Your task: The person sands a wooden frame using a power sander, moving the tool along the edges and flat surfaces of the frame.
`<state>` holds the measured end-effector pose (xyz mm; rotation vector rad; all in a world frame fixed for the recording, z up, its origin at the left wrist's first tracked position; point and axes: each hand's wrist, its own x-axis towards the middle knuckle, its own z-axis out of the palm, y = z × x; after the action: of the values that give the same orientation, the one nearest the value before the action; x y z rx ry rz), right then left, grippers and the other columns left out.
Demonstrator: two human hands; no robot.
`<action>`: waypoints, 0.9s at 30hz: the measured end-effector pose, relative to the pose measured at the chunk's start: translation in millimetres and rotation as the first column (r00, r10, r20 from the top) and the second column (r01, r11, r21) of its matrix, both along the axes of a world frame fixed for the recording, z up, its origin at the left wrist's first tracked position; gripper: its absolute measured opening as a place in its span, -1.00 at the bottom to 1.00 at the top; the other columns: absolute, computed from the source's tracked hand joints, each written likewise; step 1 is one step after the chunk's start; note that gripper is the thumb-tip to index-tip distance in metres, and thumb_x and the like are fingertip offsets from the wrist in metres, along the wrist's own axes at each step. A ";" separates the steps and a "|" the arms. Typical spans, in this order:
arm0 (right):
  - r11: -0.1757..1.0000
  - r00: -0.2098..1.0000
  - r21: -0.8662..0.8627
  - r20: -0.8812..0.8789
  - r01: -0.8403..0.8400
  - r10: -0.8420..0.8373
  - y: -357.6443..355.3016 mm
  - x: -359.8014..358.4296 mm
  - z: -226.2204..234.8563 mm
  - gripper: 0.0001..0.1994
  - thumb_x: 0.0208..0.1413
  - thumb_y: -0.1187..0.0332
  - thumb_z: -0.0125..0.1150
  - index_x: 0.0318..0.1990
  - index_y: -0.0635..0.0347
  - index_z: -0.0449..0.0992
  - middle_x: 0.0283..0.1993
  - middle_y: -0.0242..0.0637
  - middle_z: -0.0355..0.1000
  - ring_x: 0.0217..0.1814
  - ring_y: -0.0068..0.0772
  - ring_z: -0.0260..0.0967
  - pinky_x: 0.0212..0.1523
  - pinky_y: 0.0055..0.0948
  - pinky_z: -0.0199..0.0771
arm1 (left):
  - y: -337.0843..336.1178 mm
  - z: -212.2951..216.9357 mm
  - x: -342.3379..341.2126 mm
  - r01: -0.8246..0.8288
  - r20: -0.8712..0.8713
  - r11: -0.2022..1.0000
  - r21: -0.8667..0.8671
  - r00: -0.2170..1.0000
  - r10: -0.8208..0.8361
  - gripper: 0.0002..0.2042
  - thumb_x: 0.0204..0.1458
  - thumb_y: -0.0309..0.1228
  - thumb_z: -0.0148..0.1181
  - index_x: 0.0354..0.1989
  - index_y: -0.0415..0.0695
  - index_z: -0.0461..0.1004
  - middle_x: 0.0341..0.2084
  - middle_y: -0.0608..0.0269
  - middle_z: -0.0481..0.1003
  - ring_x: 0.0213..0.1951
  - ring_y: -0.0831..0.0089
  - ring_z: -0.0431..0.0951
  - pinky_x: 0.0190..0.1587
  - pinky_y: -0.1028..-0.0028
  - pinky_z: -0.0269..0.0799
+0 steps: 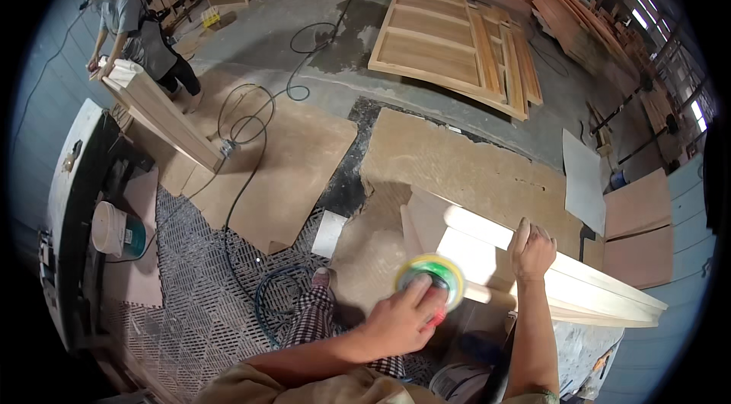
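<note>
My left hand [400, 322] is closed around a round power sander [435, 273] with a green and yellow disc and a red part near my fingers. The disc looks slightly smeared by motion. It hangs beside the near left end of a pale wooden panel [476, 244] with moulded edges. My right hand [531, 249] grips the panel's long far edge, fingers curled and thumb up. Bright light falls across the panel's face. Its right end lies over a worn pale work surface [582, 347].
A black hose [266, 118] loops over cardboard [297, 153] and floor matting [194, 252]. At left stands a bucket [114, 229] by a bench. Another person [137, 23] handles a wooden piece [156, 111]. Wooden frames [434, 42] lie ahead; a bucket [461, 381] sits below me.
</note>
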<state>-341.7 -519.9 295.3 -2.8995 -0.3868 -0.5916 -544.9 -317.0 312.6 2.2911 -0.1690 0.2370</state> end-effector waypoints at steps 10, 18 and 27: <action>0.997 0.999 -0.067 -0.020 0.042 -0.043 -2.4 -1.0 0.3 -0.62 0.19 0.20 -0.17 -0.47 0.19 0.54 -0.43 -0.11 0.49 -0.34 -0.01 0.43 -0.22 -0.10 0.31 | 76.5 -89.2 28.9 -0.450 -0.465 0.119 -0.885 0.855 -0.229 -0.50 -0.08 -0.50 0.27 0.05 -0.05 0.19 -0.21 0.18 0.37 -0.39 0.48 0.48 -0.47 0.48 0.46; 0.997 0.997 -0.073 -0.072 0.019 -0.024 2.1 -1.0 2.2 -0.64 0.16 0.22 -0.16 -0.35 0.20 0.59 -0.35 -0.11 0.53 -0.24 -0.02 0.45 -0.16 -0.11 0.34 | 29.7 32.3 49.8 0.379 -0.271 0.925 -0.035 0.887 -0.374 -0.39 -0.21 -0.36 0.27 0.09 -0.10 0.21 -0.04 -0.02 0.25 -0.16 -0.01 0.50 -0.22 0.16 0.52; 0.989 0.998 -0.145 -0.064 0.018 -0.028 -5.3 -8.4 8.9 -0.61 0.18 0.26 -0.25 -0.54 0.11 0.52 -0.44 -0.19 0.47 -0.31 -0.05 0.40 -0.19 -0.17 0.26 | 122.7 -75.3 92.7 0.054 -0.472 0.734 -0.677 0.733 -0.489 -0.45 -0.20 -0.34 0.33 0.02 -0.14 0.29 -0.16 0.11 0.39 -0.08 0.30 0.41 -0.01 0.40 0.31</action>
<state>-350.1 -525.2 304.2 -3.0560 -0.4035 -0.4883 -452.1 -194.2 237.4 1.5163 -0.0795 -0.5797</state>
